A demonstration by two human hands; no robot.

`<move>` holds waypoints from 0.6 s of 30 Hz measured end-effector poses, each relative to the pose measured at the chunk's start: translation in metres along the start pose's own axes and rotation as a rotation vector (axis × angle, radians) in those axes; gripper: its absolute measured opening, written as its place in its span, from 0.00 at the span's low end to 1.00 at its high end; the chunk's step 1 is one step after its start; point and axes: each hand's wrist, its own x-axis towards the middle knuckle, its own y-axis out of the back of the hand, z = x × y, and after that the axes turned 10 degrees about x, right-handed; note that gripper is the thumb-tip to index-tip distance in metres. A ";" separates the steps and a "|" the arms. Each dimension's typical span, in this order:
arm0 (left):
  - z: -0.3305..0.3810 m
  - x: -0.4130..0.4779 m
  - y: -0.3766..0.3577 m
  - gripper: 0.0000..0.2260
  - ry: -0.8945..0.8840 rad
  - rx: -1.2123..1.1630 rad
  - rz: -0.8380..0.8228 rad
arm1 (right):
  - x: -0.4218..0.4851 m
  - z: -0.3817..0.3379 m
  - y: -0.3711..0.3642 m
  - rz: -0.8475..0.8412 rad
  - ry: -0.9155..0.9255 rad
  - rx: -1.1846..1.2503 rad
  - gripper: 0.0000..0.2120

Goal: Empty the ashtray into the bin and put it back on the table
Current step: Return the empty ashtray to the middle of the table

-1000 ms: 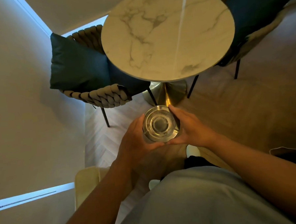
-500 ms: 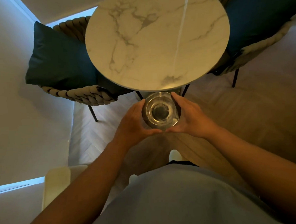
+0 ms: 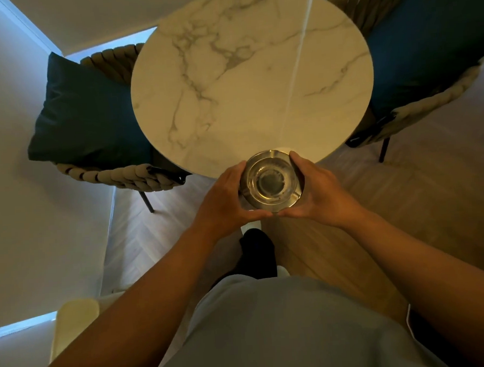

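Seen from above, a person's left hand (image 3: pixel 225 201) and right hand (image 3: pixel 324 191) cup a round glass ashtray (image 3: pixel 271 181) between them, over the near edge of a round marble table (image 3: pixel 243 79). A woven chair with a dark cushion (image 3: pixel 83 113) stands at each side, on wooden floor (image 3: pixel 432 190).

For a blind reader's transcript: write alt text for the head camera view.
Seen from above, the left hand and right hand cup a round glass ashtray at the near edge of a round marble table. Woven chairs with dark cushions flank the table on a wood floor.
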 end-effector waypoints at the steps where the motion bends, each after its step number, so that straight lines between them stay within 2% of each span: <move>1: -0.003 0.009 0.001 0.47 0.000 -0.007 0.003 | 0.008 0.003 0.004 0.005 0.002 -0.003 0.52; 10: -0.036 0.110 0.025 0.46 -0.002 -0.057 0.061 | 0.109 0.027 0.035 -0.004 -0.072 -0.069 0.57; 18: -0.082 0.190 0.053 0.46 0.022 -0.050 0.031 | 0.202 0.041 0.048 -0.027 -0.124 -0.077 0.58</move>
